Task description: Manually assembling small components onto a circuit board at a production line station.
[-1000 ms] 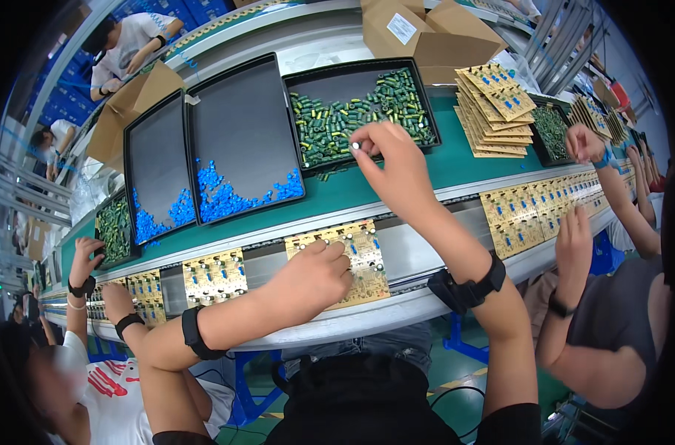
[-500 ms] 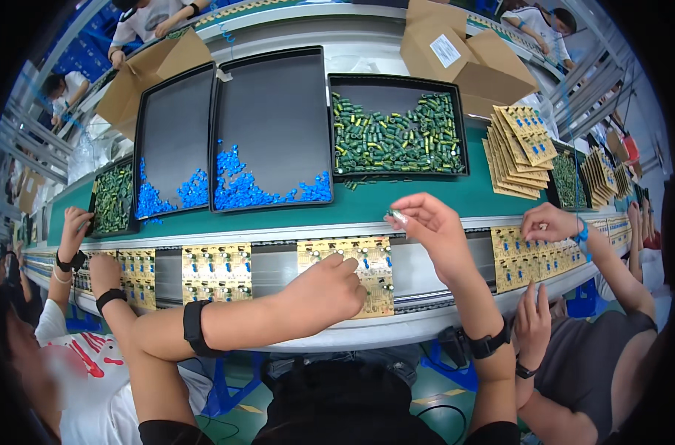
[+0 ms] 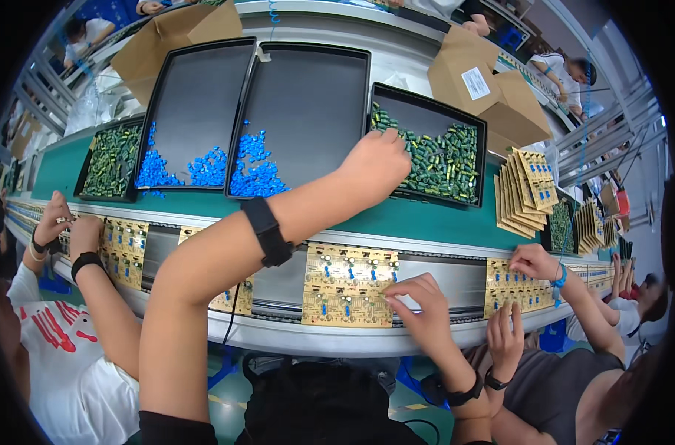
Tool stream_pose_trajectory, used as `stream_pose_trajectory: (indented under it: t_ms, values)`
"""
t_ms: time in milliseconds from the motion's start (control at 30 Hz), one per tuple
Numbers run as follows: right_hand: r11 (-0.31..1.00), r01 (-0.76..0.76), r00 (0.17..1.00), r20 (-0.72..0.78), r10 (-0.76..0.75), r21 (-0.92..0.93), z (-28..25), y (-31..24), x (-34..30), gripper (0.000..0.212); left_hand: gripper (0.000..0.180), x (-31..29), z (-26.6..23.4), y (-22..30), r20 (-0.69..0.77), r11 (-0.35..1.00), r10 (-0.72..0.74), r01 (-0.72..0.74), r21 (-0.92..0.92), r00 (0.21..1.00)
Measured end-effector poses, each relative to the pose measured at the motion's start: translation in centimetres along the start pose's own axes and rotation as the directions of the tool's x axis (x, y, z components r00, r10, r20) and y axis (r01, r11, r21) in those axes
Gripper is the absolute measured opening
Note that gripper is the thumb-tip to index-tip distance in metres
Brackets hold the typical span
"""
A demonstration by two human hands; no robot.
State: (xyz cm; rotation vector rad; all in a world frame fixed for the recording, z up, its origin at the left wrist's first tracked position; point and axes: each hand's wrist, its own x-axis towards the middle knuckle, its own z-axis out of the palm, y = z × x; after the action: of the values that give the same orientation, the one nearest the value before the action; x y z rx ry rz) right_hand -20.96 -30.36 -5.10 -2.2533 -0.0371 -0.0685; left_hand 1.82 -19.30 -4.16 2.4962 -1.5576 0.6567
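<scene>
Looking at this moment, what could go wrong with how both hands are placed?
The left forearm crosses in front of the middle black tray's corner; whether they touch is unclear, but a low sweep might nudge the tray or its loose blue components.

The left hand is at a jumbled heap of green components, so its fingers might catch several.

The right hand, at the circuit board's right edge, could bump mounted parts.

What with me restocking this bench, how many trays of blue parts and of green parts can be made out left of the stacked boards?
Trays of blue parts: 2
Trays of green parts: 2, one with the left hand over it
Total: 4 clearly visible; the far left edge is too small to tell
</scene>
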Motion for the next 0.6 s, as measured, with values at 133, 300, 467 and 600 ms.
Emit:
stream_pose_trajectory:
  t_ms: [133,300,467,600]
  values:
    - [0.977,0.105,0.992,-0.047,-0.116,-0.187,1.0,0.3,-0.5,0.019,0.013,0.6,0.3,0.2,0.025,0.988,-0.059,0.062,-0.139,0.998]
    - [0.98,0.081,0.993,-0.066,-0.095,-0.184,1.1,0.0,-0.3,0.019,0.009,0.6,0.5,0.4,0.045,0.982,-0.056,0.063,-0.178,0.997]
    - [0.935,0.223,0.975,0.054,-0.216,-0.275,0.5,-0.6,0.7,0.021,0.007,-0.1,0.0,-0.3,-0.039,0.978,-0.067,0.058,-0.202,0.997]
    - [0.837,0.398,0.911,0.265,-0.315,-0.374,-0.1,-2.2,2.1,0.021,0.003,-1.4,-1.3,-0.5,-0.034,0.951,-0.172,0.157,-0.266,0.984]
